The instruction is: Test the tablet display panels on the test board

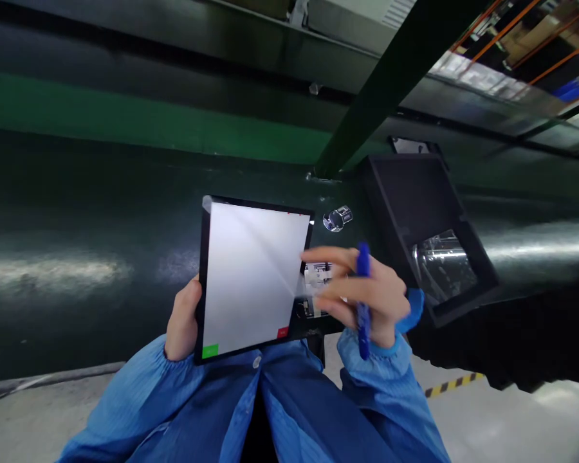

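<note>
My left hand [184, 319] grips the left edge of a flat display panel [255, 270]. The panel has a black frame and a lit white screen, with a green block in the lower left corner and a red one in the lower right. My right hand [367, 292] is smeared by motion at the panel's right edge. A blue marker pen [363, 302] is tucked between its fingers, pointing up and down. The fingers reach toward the screen; whether they touch it I cannot tell. Partly behind them is a white and black circuit part [317, 273].
A small shiny metal piece [338, 218] lies on the dark green bench [101, 199] beyond the panel. To the right is a black tray [444, 199] holding a clear plastic sheet [442, 265]. A green post [367, 109] rises behind.
</note>
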Available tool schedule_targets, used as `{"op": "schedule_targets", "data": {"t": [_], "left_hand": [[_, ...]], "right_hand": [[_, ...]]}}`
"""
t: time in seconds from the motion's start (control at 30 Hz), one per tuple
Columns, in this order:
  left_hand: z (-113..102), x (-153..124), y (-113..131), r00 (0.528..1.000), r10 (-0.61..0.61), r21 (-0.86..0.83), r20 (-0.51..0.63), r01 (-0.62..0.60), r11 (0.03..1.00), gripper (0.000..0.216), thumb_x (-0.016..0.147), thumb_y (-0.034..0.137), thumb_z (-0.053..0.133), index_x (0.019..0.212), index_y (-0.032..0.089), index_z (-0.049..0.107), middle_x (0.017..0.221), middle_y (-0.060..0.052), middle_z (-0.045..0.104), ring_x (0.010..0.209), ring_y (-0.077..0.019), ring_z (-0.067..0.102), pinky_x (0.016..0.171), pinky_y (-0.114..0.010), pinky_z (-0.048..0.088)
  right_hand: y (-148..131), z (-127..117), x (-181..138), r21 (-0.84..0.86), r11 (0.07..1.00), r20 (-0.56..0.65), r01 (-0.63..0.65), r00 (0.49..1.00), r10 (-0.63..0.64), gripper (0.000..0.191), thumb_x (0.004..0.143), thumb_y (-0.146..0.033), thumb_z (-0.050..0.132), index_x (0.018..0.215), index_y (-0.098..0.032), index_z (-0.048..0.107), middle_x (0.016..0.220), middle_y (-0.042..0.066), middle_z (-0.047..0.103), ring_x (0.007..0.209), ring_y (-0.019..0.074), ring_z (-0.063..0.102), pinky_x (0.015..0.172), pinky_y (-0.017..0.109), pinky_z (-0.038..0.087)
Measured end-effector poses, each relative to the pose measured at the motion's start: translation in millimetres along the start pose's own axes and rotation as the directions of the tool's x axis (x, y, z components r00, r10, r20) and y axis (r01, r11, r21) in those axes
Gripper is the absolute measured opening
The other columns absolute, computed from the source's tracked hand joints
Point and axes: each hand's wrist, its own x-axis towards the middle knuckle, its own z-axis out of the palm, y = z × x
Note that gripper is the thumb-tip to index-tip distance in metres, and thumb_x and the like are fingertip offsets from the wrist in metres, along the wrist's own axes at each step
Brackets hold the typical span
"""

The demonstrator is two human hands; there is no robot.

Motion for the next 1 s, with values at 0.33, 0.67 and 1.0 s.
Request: {"op": "schedule_targets", "data": {"t": [0.33, 0.67, 1.0], "left_hand": [[4, -2, 7, 0.988, -0.009, 0.137, 0.156, -0.012, 0.99, 0.043, 0.083, 0.056, 0.07, 0.104, 0.02, 0.077, 0.091, -0.006, 0.077, 0.094, -0.0266, 0.07, 0.077, -0.031, 0.055], [28, -8, 28, 0.968, -0.248, -0.037, -0.028, 0.247, 0.968, 0.046, 0.074, 0.058, 0.077, 0.097, 0.018, 0.077, 0.08, -0.003, 0.077, 0.07, -0.0232, 0.071, 0.064, -0.031, 0.059], [66, -19, 82, 0.72, -0.681, -0.319, -0.137, 0.619, 0.718, 0.035, 0.098, 0.037, 0.051, 0.122, 0.018, 0.069, 0.083, -0.006, 0.078, 0.079, -0.0267, 0.076, 0.077, -0.039, 0.064]], "right_hand": [[28, 26, 27, 0.228, 0.919, -0.029, -0.321, 0.941, 0.336, 0.033, 0.094, -0.039, 0.065, 0.125, -0.032, 0.052, 0.123, 0.004, 0.064, 0.11, 0.0228, 0.069, 0.099, 0.041, 0.061], [69, 22, 3, 0.263, 0.914, 0.159, -0.308, 0.949, 0.274, 0.094, 0.079, -0.077, 0.063, 0.152, -0.03, 0.027, 0.15, 0.009, 0.048, 0.141, 0.036, 0.048, 0.122, 0.062, 0.034], [104, 62, -8, 0.528, 0.78, 0.01, -0.335, 0.921, 0.389, 0.063, 0.092, -0.069, 0.047, 0.136, -0.025, 0.038, 0.136, 0.013, 0.06, 0.131, 0.0276, 0.059, 0.118, 0.053, 0.043]]}}
